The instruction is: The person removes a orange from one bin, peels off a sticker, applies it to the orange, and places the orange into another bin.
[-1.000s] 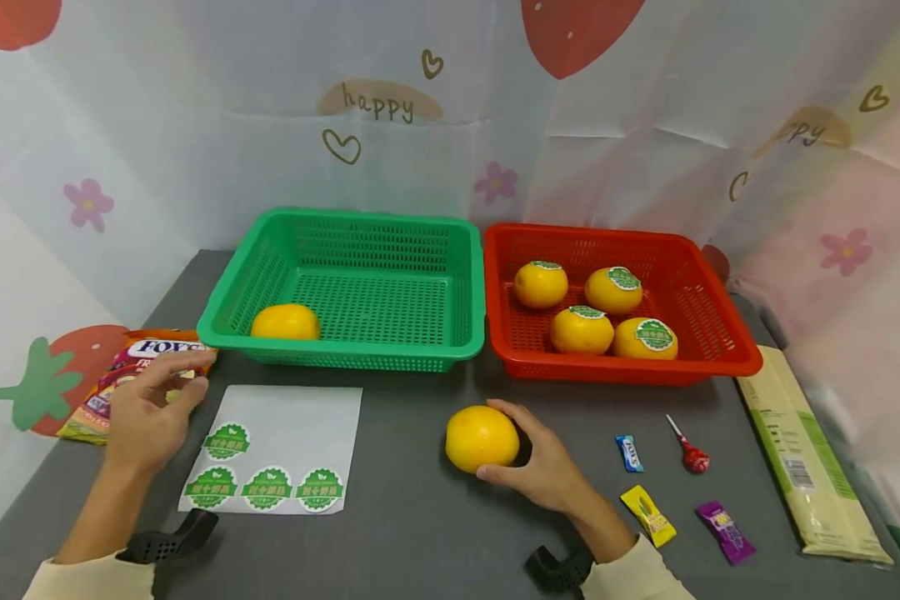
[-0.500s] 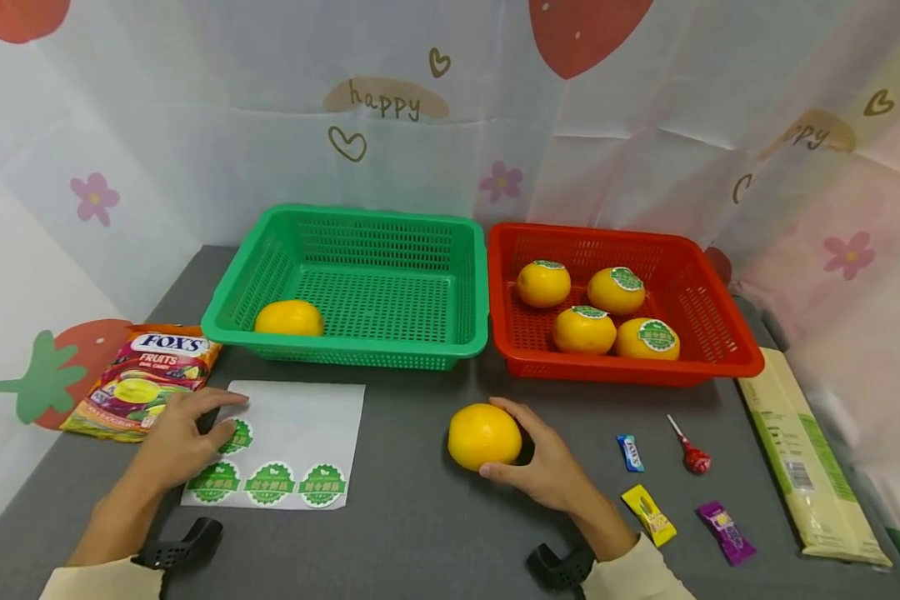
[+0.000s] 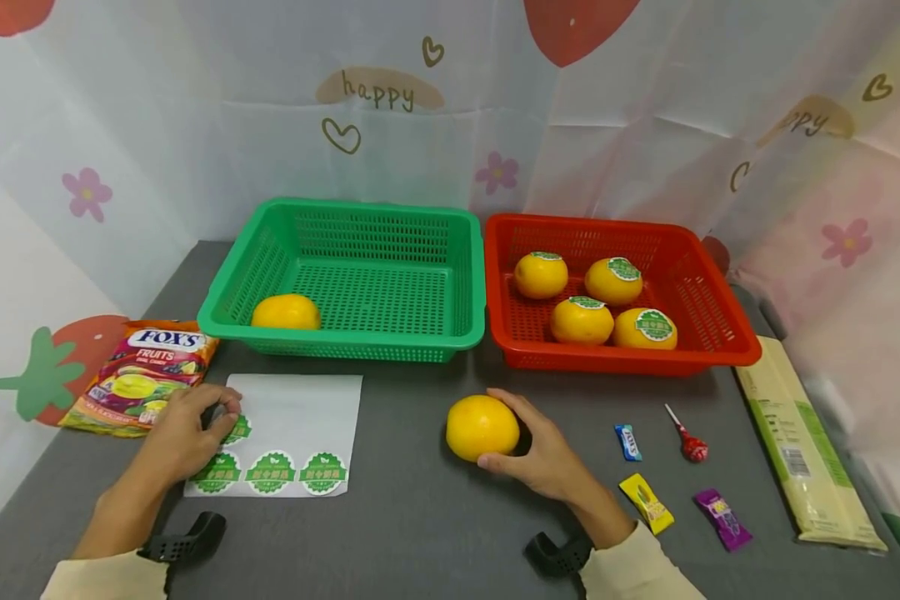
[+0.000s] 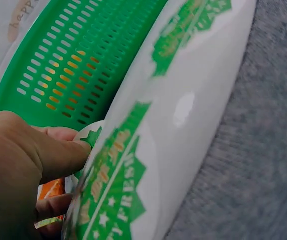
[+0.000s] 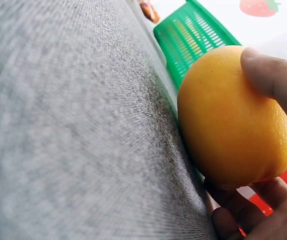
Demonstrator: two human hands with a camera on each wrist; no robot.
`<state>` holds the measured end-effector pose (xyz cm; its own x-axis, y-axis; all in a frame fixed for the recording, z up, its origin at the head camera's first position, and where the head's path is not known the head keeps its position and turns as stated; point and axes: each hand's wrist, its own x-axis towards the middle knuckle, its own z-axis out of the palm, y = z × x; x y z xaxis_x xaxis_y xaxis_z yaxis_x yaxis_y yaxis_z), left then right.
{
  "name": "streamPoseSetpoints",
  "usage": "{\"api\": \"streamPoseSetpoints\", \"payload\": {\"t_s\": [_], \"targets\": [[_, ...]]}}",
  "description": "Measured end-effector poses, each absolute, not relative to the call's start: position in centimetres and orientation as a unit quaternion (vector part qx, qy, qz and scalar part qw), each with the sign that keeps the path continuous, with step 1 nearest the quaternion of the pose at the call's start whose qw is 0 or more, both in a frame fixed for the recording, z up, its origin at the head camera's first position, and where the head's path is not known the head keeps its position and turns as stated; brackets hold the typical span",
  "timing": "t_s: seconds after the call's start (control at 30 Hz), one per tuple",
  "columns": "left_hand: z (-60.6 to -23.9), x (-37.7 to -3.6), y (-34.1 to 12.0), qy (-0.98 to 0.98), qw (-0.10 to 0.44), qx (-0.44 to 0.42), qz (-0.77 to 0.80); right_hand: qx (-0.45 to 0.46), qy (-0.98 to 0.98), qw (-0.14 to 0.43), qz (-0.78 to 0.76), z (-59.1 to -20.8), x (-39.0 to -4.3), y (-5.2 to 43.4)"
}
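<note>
A plain orange (image 3: pixel 482 427) sits on the grey table, and my right hand (image 3: pixel 528 442) grips it from the right side. In the right wrist view the thumb (image 5: pixel 273 80) lies over the orange (image 5: pixel 228 120). A white sticker sheet (image 3: pixel 307 408) with several green round stickers lies left of it. My left hand (image 3: pixel 221 414) pinches the edge of the sheet's upper-left sticker (image 3: pixel 237 430). The left wrist view shows my thumb (image 4: pixel 58 155) against that sticker's edge (image 4: pixel 92 137), with the sheet (image 4: pixel 183 110) bowed upward.
A green basket (image 3: pixel 345 343) behind the sheet holds one bare orange (image 3: pixel 286 312). The red basket (image 3: pixel 630 360) holds several stickered oranges (image 3: pixel 581 321). A candy bag (image 3: pixel 138 377) lies at the left. Wrapped sweets (image 3: pixel 647 502), a lollipop (image 3: pixel 686 440) and a long packet (image 3: pixel 802 442) lie at the right.
My left hand moved right from the candy bag onto the sticker sheet and curled its fingers at the upper-left sticker. The right hand and its orange stayed put.
</note>
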<state>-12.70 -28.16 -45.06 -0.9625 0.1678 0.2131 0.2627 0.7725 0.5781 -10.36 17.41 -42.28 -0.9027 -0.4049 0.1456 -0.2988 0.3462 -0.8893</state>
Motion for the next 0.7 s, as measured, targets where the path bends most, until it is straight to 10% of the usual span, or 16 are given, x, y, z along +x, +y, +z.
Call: {"api": "streamPoseSetpoints", "payload": {"t_s": [0.33, 0.7], "targets": [[-43.5, -13.3, -28.0, -0.954, -0.008, -0.069, -0.291, -0.216, 0.818, 0.05, -0.532, -42.1, -10.7, 17.5], [-39.6, -12.3, -22.9, -0.905, 0.122, -0.144, -0.382, -0.224, 0.821, 0.045, -0.523, -42.2, -10.3, 17.3]]}}
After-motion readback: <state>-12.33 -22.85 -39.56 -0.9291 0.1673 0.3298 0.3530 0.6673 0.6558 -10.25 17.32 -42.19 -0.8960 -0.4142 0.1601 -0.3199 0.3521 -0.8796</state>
